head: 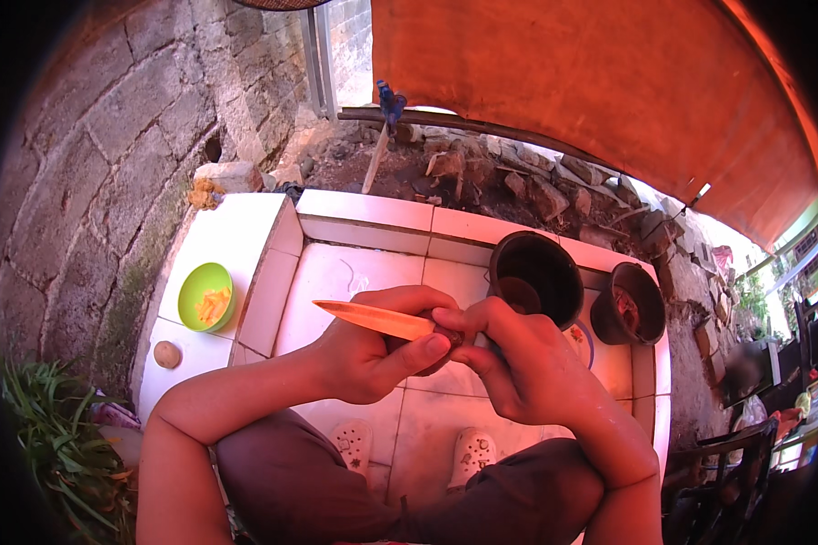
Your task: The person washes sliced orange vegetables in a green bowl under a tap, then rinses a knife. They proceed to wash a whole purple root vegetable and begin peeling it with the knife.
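Both hands meet in front of me above the tiled basin. My right hand grips a knife by its pale, mostly covered handle; the blade points left across my left hand. In my left hand is a small dark reddish-brown piece of food, largely hidden by fingers, so its kind is unclear. Fingers of both hands press close around it at the blade's base. To the left, a lime-green bowl holds yellow-orange cut pieces on the white tiled ledge. A round brownish potato-like item lies nearer me.
A large black bucket and a smaller dark bucket with reddish contents stand right. Partly behind my right hand is a patterned plate. A blue tap rises beyond the tiled rim. A block wall borders the left.
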`<state>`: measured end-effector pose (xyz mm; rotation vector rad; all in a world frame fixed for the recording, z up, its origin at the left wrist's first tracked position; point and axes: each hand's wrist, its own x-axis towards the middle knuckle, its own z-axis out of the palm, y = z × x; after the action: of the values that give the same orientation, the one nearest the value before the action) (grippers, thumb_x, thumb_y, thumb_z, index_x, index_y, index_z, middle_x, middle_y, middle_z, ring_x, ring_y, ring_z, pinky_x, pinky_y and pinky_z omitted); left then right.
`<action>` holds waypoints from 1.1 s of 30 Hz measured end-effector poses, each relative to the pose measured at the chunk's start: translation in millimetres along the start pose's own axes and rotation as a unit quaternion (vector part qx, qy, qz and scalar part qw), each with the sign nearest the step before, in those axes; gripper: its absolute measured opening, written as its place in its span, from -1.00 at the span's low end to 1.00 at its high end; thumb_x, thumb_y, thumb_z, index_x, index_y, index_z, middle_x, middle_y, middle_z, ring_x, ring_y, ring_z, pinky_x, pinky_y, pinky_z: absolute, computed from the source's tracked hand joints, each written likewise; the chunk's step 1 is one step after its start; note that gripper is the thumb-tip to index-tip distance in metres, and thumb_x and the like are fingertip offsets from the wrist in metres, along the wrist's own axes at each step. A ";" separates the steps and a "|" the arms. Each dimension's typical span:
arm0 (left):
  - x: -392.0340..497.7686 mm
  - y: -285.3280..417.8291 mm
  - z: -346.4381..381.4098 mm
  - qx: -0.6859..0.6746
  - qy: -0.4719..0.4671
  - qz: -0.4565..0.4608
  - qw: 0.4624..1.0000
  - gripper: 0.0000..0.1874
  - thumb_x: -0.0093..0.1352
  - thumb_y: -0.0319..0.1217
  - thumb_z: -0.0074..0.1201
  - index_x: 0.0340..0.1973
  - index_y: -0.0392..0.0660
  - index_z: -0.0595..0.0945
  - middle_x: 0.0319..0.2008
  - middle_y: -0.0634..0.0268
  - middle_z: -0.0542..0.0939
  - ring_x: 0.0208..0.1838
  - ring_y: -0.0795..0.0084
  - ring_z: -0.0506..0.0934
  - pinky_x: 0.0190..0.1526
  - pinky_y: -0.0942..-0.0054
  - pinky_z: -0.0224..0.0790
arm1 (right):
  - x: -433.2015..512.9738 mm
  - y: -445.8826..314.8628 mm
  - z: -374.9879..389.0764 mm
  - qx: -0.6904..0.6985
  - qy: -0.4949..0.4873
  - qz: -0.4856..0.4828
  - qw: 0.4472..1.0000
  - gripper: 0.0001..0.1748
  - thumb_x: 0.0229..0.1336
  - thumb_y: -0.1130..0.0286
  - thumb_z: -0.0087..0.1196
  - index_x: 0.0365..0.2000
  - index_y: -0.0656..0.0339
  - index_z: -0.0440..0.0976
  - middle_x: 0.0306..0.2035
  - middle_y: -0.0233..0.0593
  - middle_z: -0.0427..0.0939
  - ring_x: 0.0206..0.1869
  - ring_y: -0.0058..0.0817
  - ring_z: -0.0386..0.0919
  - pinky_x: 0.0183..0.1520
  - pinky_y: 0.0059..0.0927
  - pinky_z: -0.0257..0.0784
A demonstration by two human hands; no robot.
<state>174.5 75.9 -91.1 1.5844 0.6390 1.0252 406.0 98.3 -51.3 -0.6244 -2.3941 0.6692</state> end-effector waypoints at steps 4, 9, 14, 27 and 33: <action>1.1 2.0 -0.2 0.012 -0.001 -0.001 1.000 -0.64 0.61 -0.22 0.03 0.09 -0.29 0.54 -0.46 0.41 0.56 -0.39 0.70 0.44 -0.33 0.57 0.32 | -1.2 1.7 2.1 0.011 0.005 0.000 1.000 -0.67 0.35 0.43 0.17 0.07 0.26 0.45 -0.06 -0.15 0.72 -0.18 -0.08 0.73 -0.21 -0.18 0.64; -0.8 -8.7 -4.0 -0.009 0.009 0.026 1.000 -0.63 0.61 -0.19 0.05 0.06 -0.28 0.54 -0.41 0.40 0.59 -0.37 0.70 0.45 -0.33 0.58 0.33 | 1.8 -2.4 -0.8 0.022 0.003 0.010 1.000 -0.64 0.33 0.48 0.19 0.10 0.24 0.48 -0.12 -0.11 0.71 -0.20 -0.11 0.73 -0.19 -0.24 0.62; 0.6 -8.6 -4.7 -0.019 0.006 0.046 0.999 -0.46 0.60 -0.03 0.02 0.12 -0.33 0.45 -0.36 0.36 0.52 -0.45 0.69 0.36 -0.44 0.58 0.21 | 2.2 -6.7 -5.1 0.043 0.027 -0.006 0.999 -0.53 0.25 0.64 0.21 0.17 0.21 0.56 -0.20 -0.09 0.71 -0.24 -0.16 0.72 -0.18 -0.33 0.57; -2.9 -0.2 -6.1 0.032 0.000 0.038 0.999 -0.52 0.62 -0.07 -0.03 0.09 -0.31 0.48 -0.37 0.35 0.54 -0.46 0.69 0.35 -0.42 0.58 0.21 | -0.4 -2.0 -3.1 0.021 0.009 -0.005 1.000 -0.65 0.22 0.66 0.21 0.03 0.31 0.56 0.01 -0.08 0.72 -0.14 -0.10 0.74 -0.13 -0.29 0.63; -2.3 -5.7 0.8 0.094 -0.048 0.061 0.993 -0.70 0.64 -0.23 -0.05 -0.03 -0.25 0.55 -0.41 0.40 0.55 -0.46 0.68 0.39 -0.39 0.59 0.27 | -3.2 5.0 0.2 0.016 0.019 -0.032 0.999 -0.60 0.34 0.47 0.17 0.16 0.13 0.49 -0.25 -0.14 0.66 -0.26 -0.09 0.68 -0.26 -0.22 0.56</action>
<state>174.7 75.1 -97.2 1.8449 0.5918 0.9959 409.6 100.3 -55.6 -0.5409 -2.3527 0.6620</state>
